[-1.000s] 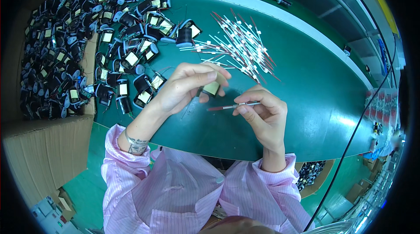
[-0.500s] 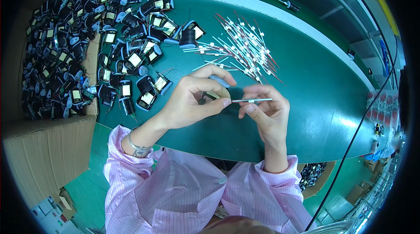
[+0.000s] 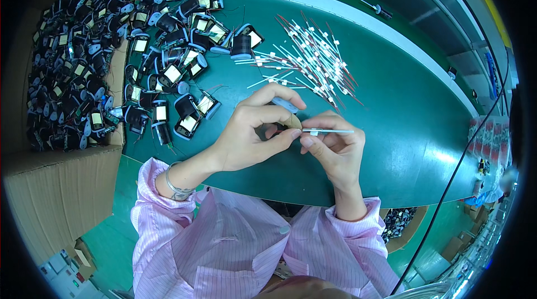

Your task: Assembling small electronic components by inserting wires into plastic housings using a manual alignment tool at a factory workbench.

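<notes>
My left hand (image 3: 254, 128) is closed around a small black device with a grey end cap (image 3: 285, 105); most of it is hidden by my fingers. Its thumb and index finger press together near a tan edge of the device. From there a thin white wire lead (image 3: 334, 131) with a small white connector runs to the right. My right hand (image 3: 340, 151) pinches this lead close to the connector, its fingertips almost meeting the left thumb. Beyond my hands lies a loose pile of similar white and red wire leads (image 3: 316, 55).
Many black devices with pale yellow pads (image 3: 172, 74) lie on the left of the green table (image 3: 403, 137). More fill a large cardboard box (image 3: 61, 198) at the far left. Another box of parts (image 3: 398, 223) stands below the table's right front edge. A black cable (image 3: 442, 201) hangs on the right.
My right hand has moved slightly left and its fingers have closed on the wire lead beside the connector. My left hand keeps its hold, shifted a little to the right.
</notes>
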The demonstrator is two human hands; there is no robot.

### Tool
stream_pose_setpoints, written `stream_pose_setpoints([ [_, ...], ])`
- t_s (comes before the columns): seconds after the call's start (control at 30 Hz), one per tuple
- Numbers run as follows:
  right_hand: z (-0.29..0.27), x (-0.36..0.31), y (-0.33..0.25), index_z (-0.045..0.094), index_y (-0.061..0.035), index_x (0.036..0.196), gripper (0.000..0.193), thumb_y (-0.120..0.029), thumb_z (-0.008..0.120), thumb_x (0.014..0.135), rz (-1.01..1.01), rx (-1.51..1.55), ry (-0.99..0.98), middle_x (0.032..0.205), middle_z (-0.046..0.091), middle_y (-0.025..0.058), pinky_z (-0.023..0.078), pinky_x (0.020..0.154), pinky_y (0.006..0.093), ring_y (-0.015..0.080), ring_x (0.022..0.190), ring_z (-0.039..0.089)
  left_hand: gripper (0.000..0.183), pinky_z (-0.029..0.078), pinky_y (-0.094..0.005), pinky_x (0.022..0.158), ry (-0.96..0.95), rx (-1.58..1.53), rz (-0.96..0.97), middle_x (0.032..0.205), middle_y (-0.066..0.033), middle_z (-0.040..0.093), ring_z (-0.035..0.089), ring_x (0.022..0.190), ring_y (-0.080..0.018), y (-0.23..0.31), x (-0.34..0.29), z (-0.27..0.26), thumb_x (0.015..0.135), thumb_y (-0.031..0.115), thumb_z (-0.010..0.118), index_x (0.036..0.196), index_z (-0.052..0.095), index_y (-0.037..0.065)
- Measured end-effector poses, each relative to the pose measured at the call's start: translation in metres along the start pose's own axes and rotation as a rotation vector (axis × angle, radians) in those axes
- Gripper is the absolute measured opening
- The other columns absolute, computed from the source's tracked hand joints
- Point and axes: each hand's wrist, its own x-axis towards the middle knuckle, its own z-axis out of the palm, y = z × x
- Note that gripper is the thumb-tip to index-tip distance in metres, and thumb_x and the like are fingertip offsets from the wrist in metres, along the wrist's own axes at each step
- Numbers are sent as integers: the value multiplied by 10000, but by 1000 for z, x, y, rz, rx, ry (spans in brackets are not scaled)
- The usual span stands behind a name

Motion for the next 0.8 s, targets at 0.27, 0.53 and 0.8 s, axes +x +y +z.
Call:
stream_pose_setpoints([
  [0.27,-1,0,0,657,73,938,135,109,675,810,59,40,-33,924,634,106,540,630,215,115,806,638,63,419,-194,613,3,44,28,1153,-112,560,538,743,-56,3,0,-4,788,-37,673,846,700,-30],
  [0.53,-13,-1,0,642,42,889,106,113,637,810,-81,-140,16,872,643,104,484,649,193,102,774,614,259,429,-220,533,101,253,181,1077,-92,613,581,781,-125,4,-1,-5,799,-10,653,1053,688,26],
  [0.8,-6,2,1,603,54,875,103,127,553,823,-63,70,103,967,645,164,511,681,205,153,849,638,528,531,-323,838,196,219,168,1152,-189,634,665,980,-249,-1,-2,15,785,-77,652,1287,491,-54],
])
